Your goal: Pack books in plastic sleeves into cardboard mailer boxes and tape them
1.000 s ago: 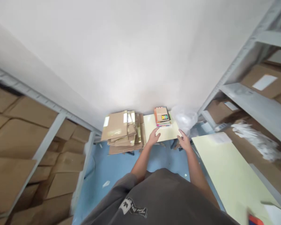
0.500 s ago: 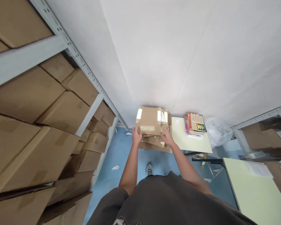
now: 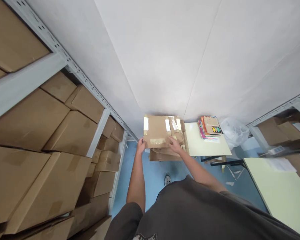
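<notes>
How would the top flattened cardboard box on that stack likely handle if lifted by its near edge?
The top flattened box looks thin and wide, so probably light but bendy. Left hand and right hand grip opposite corners, suggesting it sags one-handed. The uneven stack beneath may shift.

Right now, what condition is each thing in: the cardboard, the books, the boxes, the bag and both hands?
Top flattened box: folded flat, taped, gripped at both near corners.
Flattened cardboard stack: piled unevenly on the small table.
Left hand: closed on the top box's left corner.
Right hand: fingers on its right edge.
Books: closed, stacked.
Shelf boxes: closed, packed tight.
Plastic bag: crumpled.
</notes>
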`<act>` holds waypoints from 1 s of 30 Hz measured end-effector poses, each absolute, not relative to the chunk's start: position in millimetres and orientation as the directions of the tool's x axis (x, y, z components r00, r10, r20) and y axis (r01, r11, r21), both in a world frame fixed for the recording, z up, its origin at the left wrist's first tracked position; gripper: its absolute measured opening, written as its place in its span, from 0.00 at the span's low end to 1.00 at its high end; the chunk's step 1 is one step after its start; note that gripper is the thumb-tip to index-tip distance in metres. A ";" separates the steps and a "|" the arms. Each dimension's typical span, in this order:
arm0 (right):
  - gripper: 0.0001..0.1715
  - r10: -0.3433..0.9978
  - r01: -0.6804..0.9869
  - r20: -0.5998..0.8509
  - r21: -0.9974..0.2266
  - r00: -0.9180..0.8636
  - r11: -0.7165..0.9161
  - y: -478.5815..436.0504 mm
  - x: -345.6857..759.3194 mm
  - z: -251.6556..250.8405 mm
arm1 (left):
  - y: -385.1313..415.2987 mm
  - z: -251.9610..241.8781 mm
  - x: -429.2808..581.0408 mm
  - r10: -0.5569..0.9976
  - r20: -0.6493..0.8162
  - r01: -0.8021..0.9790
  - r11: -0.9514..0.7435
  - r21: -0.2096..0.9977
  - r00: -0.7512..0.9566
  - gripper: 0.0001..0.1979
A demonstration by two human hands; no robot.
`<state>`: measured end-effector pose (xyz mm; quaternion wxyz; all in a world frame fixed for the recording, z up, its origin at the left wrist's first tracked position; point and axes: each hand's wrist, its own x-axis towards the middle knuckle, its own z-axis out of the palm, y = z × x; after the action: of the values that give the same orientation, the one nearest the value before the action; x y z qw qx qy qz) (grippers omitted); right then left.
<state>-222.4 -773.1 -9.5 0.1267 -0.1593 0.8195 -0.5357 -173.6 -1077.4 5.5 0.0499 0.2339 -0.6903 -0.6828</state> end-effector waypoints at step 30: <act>0.37 0.624 -0.003 -0.192 -0.955 -0.758 -0.297 -169.9 20.7 95.8 | -421.9 104.0 -248.5 0.760 -0.160 -0.104 0.121 0.987 -0.630 0.50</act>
<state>20.7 -169.9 95.8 -0.2074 0.2794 0.5555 -0.7552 -248.5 -421.9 104.0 -0.3516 -0.2482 -0.6611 -0.6147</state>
